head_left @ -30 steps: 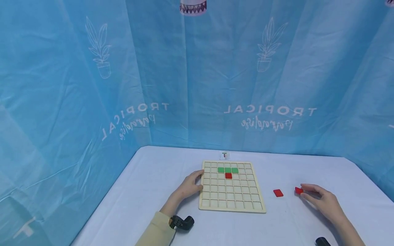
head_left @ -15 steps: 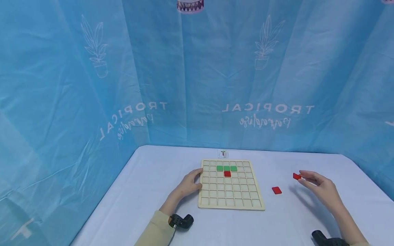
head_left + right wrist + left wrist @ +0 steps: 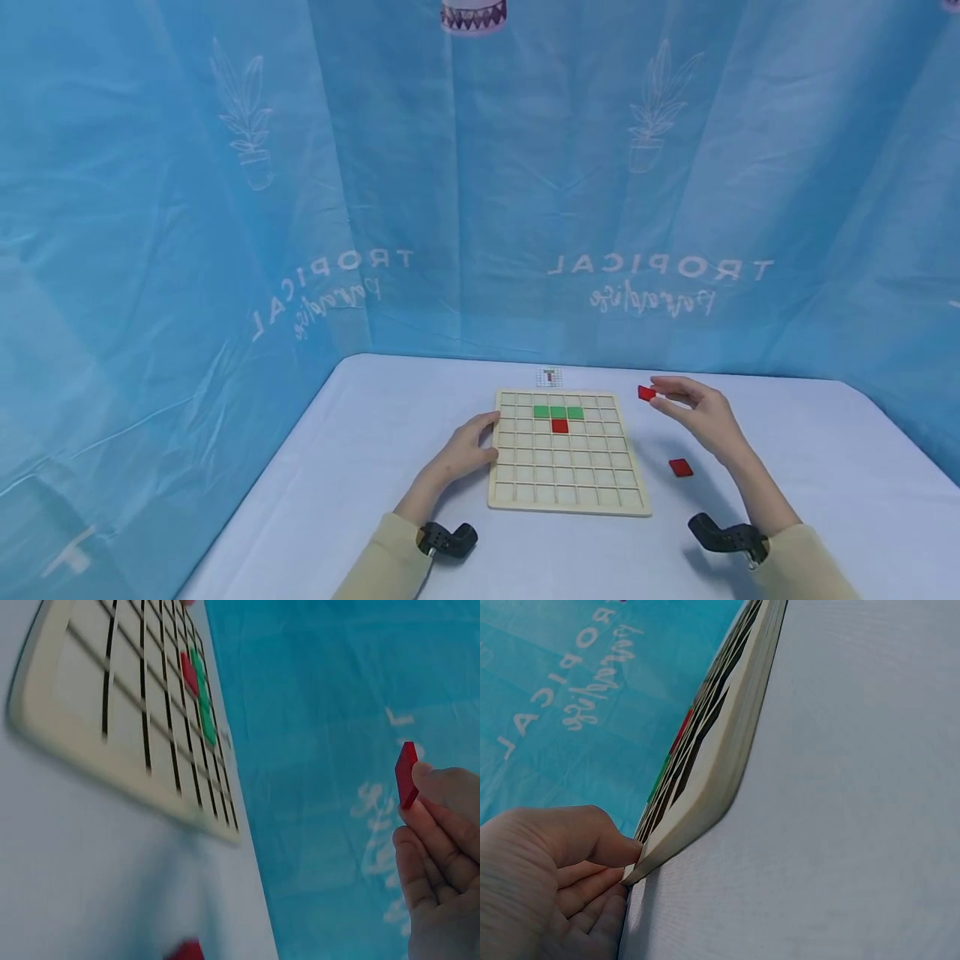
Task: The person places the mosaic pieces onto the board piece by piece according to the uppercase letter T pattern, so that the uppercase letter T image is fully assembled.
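Note:
My left hand rests its thumb and fingertips along the left edge of a pale wooden grid board, the thumb and index finger spread apart. In the left wrist view the thumb touches the rim. Up in the air, past the board's right side, my right hand pinches a small red square tile between thumb and fingers. On the board lie a row of green tiles and, below its middle, one red tile. Another loose red tile lies on the table to the board's right.
Behind the board lies a small card printed with a grid and a T shape. A white cloth covers the table. Blue printed curtains hang along the back and left. Both wrists wear black devices.
My right hand has lifted the pinched red tile off the table and carried it left and away from me, toward the board. My left hand stays at the board's edge.

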Tool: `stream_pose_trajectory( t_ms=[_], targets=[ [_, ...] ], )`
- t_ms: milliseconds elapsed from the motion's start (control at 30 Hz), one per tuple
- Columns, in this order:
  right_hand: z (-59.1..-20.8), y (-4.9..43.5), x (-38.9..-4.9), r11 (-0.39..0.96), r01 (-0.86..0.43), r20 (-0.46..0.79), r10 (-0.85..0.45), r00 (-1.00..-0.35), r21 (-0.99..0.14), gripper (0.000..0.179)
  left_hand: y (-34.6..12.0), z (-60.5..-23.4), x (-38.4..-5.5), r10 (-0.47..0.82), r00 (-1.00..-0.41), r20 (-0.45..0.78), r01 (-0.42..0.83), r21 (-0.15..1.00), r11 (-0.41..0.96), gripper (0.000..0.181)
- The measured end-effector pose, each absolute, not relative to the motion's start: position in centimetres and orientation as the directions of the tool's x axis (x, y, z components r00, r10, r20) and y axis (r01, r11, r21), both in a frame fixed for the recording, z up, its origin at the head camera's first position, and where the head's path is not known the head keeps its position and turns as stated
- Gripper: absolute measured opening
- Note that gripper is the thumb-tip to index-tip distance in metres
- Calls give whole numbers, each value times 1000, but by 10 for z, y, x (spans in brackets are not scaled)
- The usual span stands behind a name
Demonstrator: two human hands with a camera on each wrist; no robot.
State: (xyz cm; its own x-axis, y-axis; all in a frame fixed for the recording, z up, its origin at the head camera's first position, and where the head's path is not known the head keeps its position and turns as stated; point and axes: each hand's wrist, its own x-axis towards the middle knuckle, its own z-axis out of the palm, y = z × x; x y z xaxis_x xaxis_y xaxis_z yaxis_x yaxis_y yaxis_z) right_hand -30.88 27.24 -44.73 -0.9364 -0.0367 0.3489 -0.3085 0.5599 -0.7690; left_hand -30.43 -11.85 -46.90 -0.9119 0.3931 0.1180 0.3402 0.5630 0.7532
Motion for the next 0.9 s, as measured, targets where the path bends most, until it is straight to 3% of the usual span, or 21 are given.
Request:
stream_pose_trajectory(
  t_ms=[100, 200, 433, 900],
  targets=[
    [-479, 270, -344, 562, -363, 403, -57, -914, -743, 49, -117, -470, -306, 395, -911, 122, 345, 751, 563, 68],
    [-492, 255, -357, 565, -405, 445, -74, -892, -718, 49, -116, -470, -307, 398, -909, 126, 350, 748, 563, 68],
    [-421, 186, -299, 464, -392, 361, -158, -919, -794, 42, -118, -468, -307, 396, -910, 127, 350, 747, 565, 68],
    [-453, 154, -305, 376, -349, 298, -188, -936, -859, 42, -119, -468, -304, 387, -914, 123, 341, 750, 566, 67]
  ],
)
